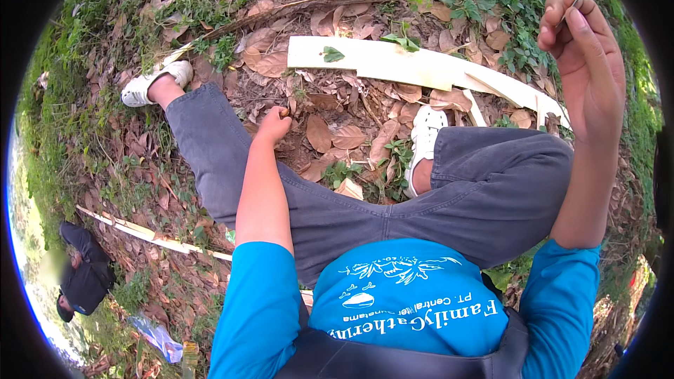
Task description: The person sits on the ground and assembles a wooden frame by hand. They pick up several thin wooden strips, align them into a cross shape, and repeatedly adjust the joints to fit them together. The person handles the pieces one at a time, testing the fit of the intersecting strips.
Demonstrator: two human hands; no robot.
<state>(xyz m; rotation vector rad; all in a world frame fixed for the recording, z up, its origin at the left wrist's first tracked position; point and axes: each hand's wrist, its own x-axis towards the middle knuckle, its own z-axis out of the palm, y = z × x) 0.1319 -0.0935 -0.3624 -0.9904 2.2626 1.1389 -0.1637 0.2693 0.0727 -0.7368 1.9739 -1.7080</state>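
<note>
My right hand (590, 63) is raised at the far right, its fingers closed in a pinch. Between thumb and fingers sits a small thin dark piece (576, 2), perhaps metal; its kind is unclear. Low over the leaf litter, beside my left leg, my left hand (274, 126) makes a fist; a bit of something brownish shows at its thumb side, too small to name. Beyond both feet lies a long pale wooden plank (393, 63) with a split, jagged right end. A green leaf (333, 54) rests on it.
A long bark-edged wood strip (302, 5) lies farther off. Another pale strip (154, 236) is on the ground at left. A person in dark clothing (88, 277) is at the far left, near a clear plastic bag (158, 338). Dry leaves (319, 133) and green plants surround my legs.
</note>
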